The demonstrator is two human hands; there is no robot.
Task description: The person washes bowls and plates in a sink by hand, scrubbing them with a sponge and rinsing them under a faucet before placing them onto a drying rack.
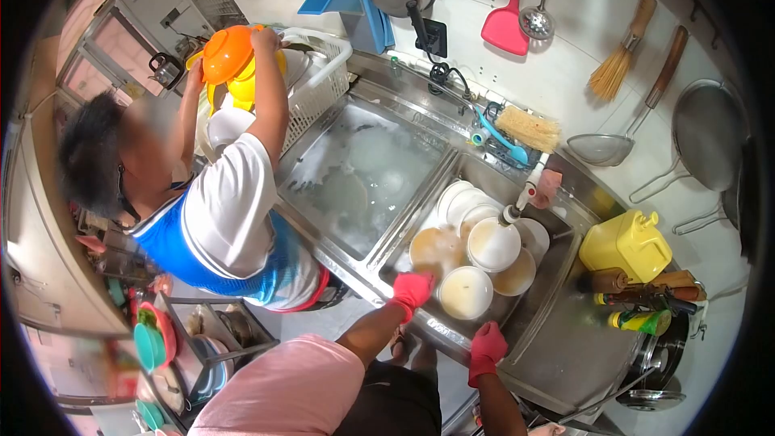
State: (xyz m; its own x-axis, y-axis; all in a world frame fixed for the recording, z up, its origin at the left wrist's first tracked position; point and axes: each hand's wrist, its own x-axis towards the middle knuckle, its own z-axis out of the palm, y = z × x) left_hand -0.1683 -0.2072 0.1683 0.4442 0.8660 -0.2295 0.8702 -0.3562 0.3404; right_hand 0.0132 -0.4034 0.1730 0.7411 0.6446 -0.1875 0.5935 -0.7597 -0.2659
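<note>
Both my hands wear pink rubber gloves. My left hand (414, 290) is over the front left corner of the right sink basin (557, 291), beside the nearest bowls; its fingers are curled in and what they hold, if anything, is hidden. At the front rim, my right hand (488, 345) is closed, its inner side out of sight. White bowls crowd the basin: one with cloudy liquid (466, 292) lies between my hands, another (494, 244) sits under the faucet (517, 208), and a stack of white dishes (462, 200) stands behind.
The left basin (363, 169) is full of soapy water. A co-worker (226, 202) on the left lifts orange and yellow bowls (230, 56) by a white basket (323, 85). A yellow jug (626, 246) and bottles stand right. Strainers (605, 148) hang on the wall.
</note>
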